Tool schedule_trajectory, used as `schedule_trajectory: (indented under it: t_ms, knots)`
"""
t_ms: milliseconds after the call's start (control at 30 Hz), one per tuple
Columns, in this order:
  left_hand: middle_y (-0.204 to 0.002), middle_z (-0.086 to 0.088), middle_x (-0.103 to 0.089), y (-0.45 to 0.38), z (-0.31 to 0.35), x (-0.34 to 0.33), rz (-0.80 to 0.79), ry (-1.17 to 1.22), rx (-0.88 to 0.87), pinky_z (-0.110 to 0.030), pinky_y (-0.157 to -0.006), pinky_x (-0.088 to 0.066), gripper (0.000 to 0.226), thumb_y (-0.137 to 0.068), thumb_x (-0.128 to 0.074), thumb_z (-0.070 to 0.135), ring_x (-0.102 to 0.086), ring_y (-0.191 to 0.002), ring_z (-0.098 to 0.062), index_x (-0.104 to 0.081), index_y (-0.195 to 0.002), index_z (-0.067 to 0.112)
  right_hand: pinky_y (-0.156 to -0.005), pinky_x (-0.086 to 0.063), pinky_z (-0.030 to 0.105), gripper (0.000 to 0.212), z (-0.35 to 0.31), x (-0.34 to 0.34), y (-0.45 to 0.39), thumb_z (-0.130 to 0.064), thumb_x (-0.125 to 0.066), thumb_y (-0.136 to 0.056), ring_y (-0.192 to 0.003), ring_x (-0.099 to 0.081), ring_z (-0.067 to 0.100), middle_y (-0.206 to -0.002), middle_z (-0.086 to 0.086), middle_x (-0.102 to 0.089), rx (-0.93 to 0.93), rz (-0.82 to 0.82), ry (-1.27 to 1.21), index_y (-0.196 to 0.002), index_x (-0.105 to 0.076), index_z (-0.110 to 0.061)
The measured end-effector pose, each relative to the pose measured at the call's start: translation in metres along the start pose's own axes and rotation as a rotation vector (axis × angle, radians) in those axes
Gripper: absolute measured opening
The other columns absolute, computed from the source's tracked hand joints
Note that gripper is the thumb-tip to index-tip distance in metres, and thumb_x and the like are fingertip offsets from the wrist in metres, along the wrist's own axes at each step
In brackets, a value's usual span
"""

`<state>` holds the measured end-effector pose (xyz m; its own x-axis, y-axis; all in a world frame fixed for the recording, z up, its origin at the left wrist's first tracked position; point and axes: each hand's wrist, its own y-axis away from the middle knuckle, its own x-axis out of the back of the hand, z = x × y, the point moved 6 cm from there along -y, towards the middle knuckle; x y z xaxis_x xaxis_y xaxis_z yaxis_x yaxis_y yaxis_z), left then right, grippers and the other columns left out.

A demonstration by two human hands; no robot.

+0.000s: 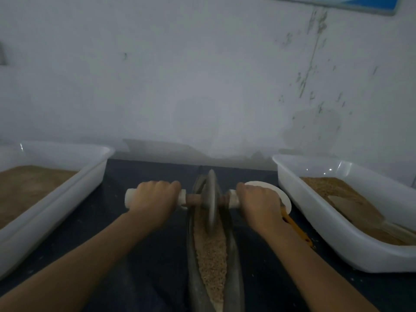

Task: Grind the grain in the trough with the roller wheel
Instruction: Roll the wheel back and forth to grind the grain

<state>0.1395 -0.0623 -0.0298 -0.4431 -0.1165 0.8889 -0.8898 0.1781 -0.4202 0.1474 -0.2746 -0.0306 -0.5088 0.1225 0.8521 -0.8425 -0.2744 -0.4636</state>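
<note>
Head view looks down on a long grey trough (pixel 236 262) lying on the dark table (pixel 146 255), grain (pixel 211 251) spread along its channel. Toward the trough's far end the roller wheel (pixel 211 199) stands upright in the grain. On either side of the trough, the left hand (pixel 155 200) and right hand (pixel 258 201) wrap their fingers round the axle's white handles. White tubs (pixel 337 221) of brown grain flank the trough.

Head camera, close above the work, facing forward and down.

It looks along the forearms toward the wall (pixel 180 75) at 12 o'clock; the dark counter (pixel 139 255) fills the lower frame, a white tub (pixel 99 158) at 9 o'clock and another (pixel 290 172) at 3 o'clock.
</note>
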Motion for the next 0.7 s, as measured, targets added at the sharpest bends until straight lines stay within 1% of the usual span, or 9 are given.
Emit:
schedule_trajectory:
  t_ms: [67,133,200,233,300,400,467,567,700]
  knots:
    - [-0.094,0.007,-0.061,0.022,0.004,0.014,-0.014,0.031,-0.060,-0.031,-0.065,-0.040,0.026,-0.084,-0.061,0.032,-0.061,-0.083,-0.016,-0.035,-0.089,0.030,-0.056,-0.046,0.029,0.021,0.001,0.006,0.027,-0.030,-0.069,-0.082,-0.068,-0.060,0.016,-0.080,-0.003,-0.063,0.036,0.005,-0.030,-0.091,-0.051,-0.024]
    - [-0.088,0.008,-0.060,0.053,0.010,0.031,0.010,0.009,-0.138,-0.030,-0.063,-0.043,0.031,-0.078,-0.067,0.031,-0.061,-0.078,-0.015,-0.037,-0.087,0.029,-0.043,-0.039,0.024,0.035,0.001,0.021,0.058,-0.032,-0.081,-0.066,-0.055,-0.055,0.011,-0.064,-0.006,-0.059,0.084,0.037,-0.035,-0.076,-0.047,-0.029]
    - [-0.066,0.006,-0.057,0.085,0.020,0.056,0.151,0.040,-0.265,-0.029,-0.050,-0.043,0.044,-0.052,-0.083,0.024,-0.058,-0.054,-0.017,-0.046,-0.075,0.025,-0.034,-0.025,0.019,0.060,-0.001,0.040,0.084,-0.034,-0.090,-0.042,-0.039,-0.042,0.006,-0.049,-0.009,-0.047,0.127,0.062,-0.059,-0.065,-0.035,-0.033]
    - [-0.056,0.005,-0.053,0.098,0.021,0.065,0.246,0.084,-0.313,-0.028,-0.044,-0.041,0.045,-0.039,-0.086,0.019,-0.053,-0.044,-0.019,-0.050,-0.066,0.022,-0.031,-0.024,0.019,0.069,-0.003,0.048,0.093,-0.034,-0.091,-0.032,-0.035,-0.038,0.004,-0.045,-0.011,-0.043,0.141,0.076,-0.064,-0.065,-0.030,-0.034]
    - [-0.050,0.005,-0.048,0.105,0.019,0.064,0.201,0.101,-0.305,-0.027,-0.041,-0.035,0.047,-0.033,-0.088,0.017,-0.048,-0.038,-0.020,-0.050,-0.061,0.020,-0.028,-0.027,0.021,0.074,-0.004,0.054,0.100,-0.032,-0.091,-0.027,-0.033,-0.032,0.005,-0.043,-0.011,-0.039,0.161,0.078,-0.076,-0.064,-0.027,-0.033]
    - [-0.070,0.009,-0.053,0.082,0.014,0.040,0.016,-0.005,-0.172,-0.028,-0.054,-0.038,0.038,-0.068,-0.075,0.036,-0.058,-0.060,-0.014,-0.039,-0.079,0.030,-0.036,-0.016,0.019,0.057,-0.003,0.039,0.085,-0.029,-0.090,-0.035,-0.035,-0.039,0.012,-0.046,-0.007,-0.045,0.175,0.075,-0.078,-0.062,-0.039,-0.027]
    - [-0.085,0.010,-0.058,0.053,0.009,0.024,-0.003,-0.065,-0.081,-0.029,-0.062,-0.039,0.027,-0.084,-0.058,0.039,-0.061,-0.077,-0.014,-0.032,-0.084,0.032,-0.045,-0.025,0.024,0.035,0.001,0.016,0.052,-0.034,-0.081,-0.060,-0.052,-0.055,0.018,-0.061,-0.004,-0.057,0.144,0.062,-0.020,-0.075,-0.051,-0.024]
    - [-0.091,0.003,-0.064,0.000,0.010,0.018,0.064,-0.139,-0.060,-0.031,-0.060,-0.033,0.023,-0.085,-0.058,0.033,-0.064,-0.083,-0.021,-0.035,-0.084,0.029,-0.062,-0.043,0.034,0.012,0.013,-0.024,-0.002,-0.034,-0.055,-0.087,-0.076,-0.059,0.023,-0.088,0.001,-0.064,-0.018,-0.106,-0.129,-0.092,-0.052,-0.024]
    - [-0.094,0.000,-0.065,-0.033,0.013,0.016,0.046,-0.135,-0.083,-0.032,-0.061,-0.033,0.016,-0.086,-0.058,0.028,-0.064,-0.085,-0.024,-0.042,-0.087,0.026,-0.061,-0.048,0.036,0.015,0.016,-0.037,-0.009,-0.033,-0.055,-0.088,-0.073,-0.059,0.024,-0.086,0.003,-0.064,-0.075,-0.047,-0.152,-0.094,-0.051,-0.020]
